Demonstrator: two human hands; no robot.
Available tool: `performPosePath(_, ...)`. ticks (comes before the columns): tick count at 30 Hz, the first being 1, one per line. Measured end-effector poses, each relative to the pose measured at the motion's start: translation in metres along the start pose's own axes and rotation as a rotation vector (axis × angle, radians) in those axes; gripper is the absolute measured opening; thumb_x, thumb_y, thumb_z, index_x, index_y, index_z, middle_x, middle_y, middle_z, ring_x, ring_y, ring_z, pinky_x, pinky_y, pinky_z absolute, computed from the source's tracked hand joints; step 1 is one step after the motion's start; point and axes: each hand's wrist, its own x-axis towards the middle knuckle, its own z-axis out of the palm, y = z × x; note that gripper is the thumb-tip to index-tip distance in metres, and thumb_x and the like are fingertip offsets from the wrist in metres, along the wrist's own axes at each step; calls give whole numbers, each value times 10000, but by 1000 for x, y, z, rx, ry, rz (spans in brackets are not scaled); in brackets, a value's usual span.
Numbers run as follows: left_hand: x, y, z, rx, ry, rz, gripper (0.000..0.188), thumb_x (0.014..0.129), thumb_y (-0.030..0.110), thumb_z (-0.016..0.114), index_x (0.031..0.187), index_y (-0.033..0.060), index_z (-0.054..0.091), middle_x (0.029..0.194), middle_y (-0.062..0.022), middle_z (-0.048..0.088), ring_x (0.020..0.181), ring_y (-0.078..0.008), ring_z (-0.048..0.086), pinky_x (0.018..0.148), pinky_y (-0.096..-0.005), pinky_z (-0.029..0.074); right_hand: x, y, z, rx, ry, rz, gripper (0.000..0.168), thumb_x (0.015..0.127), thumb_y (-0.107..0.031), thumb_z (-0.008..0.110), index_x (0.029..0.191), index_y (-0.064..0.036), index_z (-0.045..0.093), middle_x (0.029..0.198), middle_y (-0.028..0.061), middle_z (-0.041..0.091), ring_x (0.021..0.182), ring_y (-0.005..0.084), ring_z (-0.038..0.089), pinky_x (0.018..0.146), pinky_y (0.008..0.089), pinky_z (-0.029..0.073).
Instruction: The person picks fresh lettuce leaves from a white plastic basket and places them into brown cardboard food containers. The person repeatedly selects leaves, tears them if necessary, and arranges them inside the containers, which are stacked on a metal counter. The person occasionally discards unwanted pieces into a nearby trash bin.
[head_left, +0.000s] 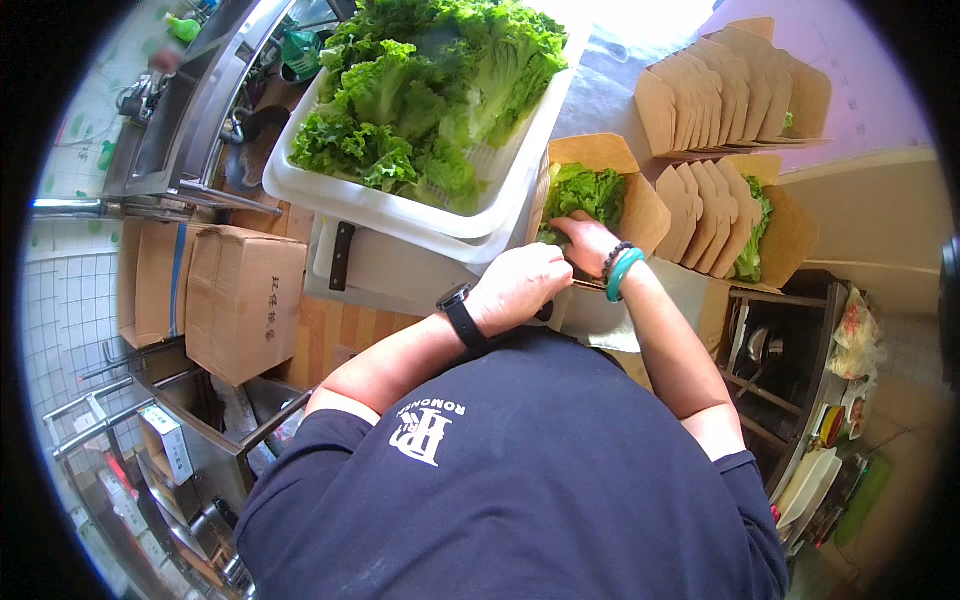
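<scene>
Green leaf lettuce (589, 195) fills an open kraft paper food box (592, 150) in front of me. My right hand (586, 241), with a teal bangle and dark beads at its wrist, reaches into this box with its fingers on the leaves; whether it grips any is hidden. Just left of it, my left hand (525, 279), wearing a black watch, is curled at the box's near edge; what its fingers hold cannot be told. A white plastic basket (375, 199) heaped with loose lettuce (450, 82) stands to the left of the box.
Open kraft boxes (709, 217) stand nested to the right, some lettuce in the end one, with another nested row (720, 97) behind. A dark-handled knife (341, 256) lies below the basket. Cardboard cartons (244, 300) and a metal sink unit (172, 142) are at the left, a metal shelf (787, 367) at the right.
</scene>
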Motion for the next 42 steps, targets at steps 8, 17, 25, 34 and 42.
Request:
performPosePath(8, 0, -1, 7, 26, 67, 3, 59, 765, 116, 547, 762, 58, 533, 741, -82, 505, 740, -249, 530, 651, -351, 451, -18, 4, -12, -67, 131, -177, 332, 721, -88, 565, 1044, -13, 569, 1020, 234, 563, 968, 364, 536, 872, 381, 423)
performPosePath(17, 5, 7, -3, -35, 28, -79, 83, 774, 126, 572, 752, 54, 537, 728, -104, 516, 731, -270, 534, 661, -359, 446, -1, 10, -7, -299, 366, 136, 371, 793, -131, 513, 1144, -11, 502, 1148, 317, 466, 1095, 446, 438, 911, 425, 398)
performPosePath(25, 58, -16, -37, 25, 88, 55, 91, 786, 120, 540, 756, 36, 558, 735, -125, 542, 729, -295, 549, 660, -364, 446, 29, 21, 8, -130, 8, 313, 409, 777, -247, 505, 1170, -132, 508, 1167, 217, 519, 1181, 444, 347, 971, 466, 323)
performPosePath(34, 141, -62, -27, 377, -64, 99, 81, 735, 104, 535, 709, 63, 600, 694, -136, 591, 699, -314, 589, 612, -378, 482, 24, 15, 6, 63, 199, 382, 509, 730, -269, 557, 1179, -32, 522, 1277, 229, 421, 1280, 340, 257, 1044, 359, 269)
performPosePath(42, 178, -85, 10, 425, -504, 122, 122, 728, 133, 546, 768, 93, 654, 748, -130, 624, 735, -299, 610, 649, -379, 482, 20, 16, 15, 122, 426, 317, 427, 692, -188, 586, 1073, 4, 578, 1272, 263, 394, 1147, 364, 421, 969, 370, 362)
